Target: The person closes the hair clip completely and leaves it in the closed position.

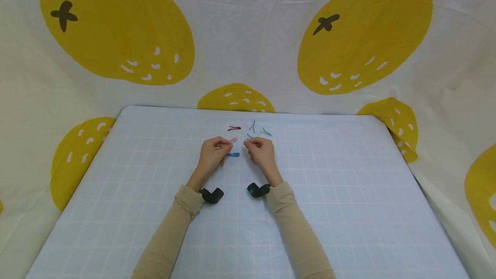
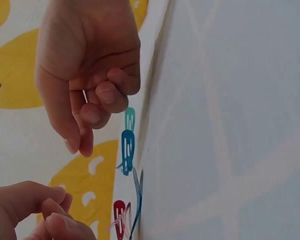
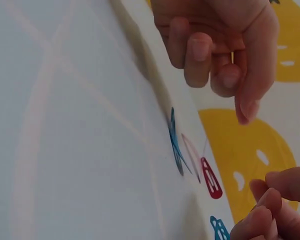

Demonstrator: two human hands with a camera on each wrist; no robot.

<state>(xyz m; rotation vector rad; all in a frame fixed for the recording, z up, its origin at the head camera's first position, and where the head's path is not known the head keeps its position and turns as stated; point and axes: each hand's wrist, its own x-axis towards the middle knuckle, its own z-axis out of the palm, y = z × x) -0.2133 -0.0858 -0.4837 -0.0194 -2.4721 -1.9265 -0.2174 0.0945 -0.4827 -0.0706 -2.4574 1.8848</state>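
Observation:
My left hand [image 1: 213, 150] and right hand [image 1: 261, 152] hover facing each other, fingers curled and thumb meeting fingertip. Nothing shows between the fingertips of either hand. A pink snap hair clip [image 1: 233, 140] lies behind the left fingertips, and a blue hair clip [image 1: 234, 154] beside them. In the right wrist view, the pink clip [image 3: 189, 152] appears on the table, apart from the left hand [image 3: 222, 45]. A dark blue hair clip [image 1: 249, 136] lies just behind the right fingertips, partly covered in the head view.
Farther back lie a dark red hair clip [image 1: 234, 128], a thin blue clip [image 1: 252, 127] and a teal clip [image 1: 266, 131]. A pale checked cloth [image 1: 348, 210] covers the table. A curtain [image 1: 248, 51] printed with yellow fruit hangs behind its back edge.

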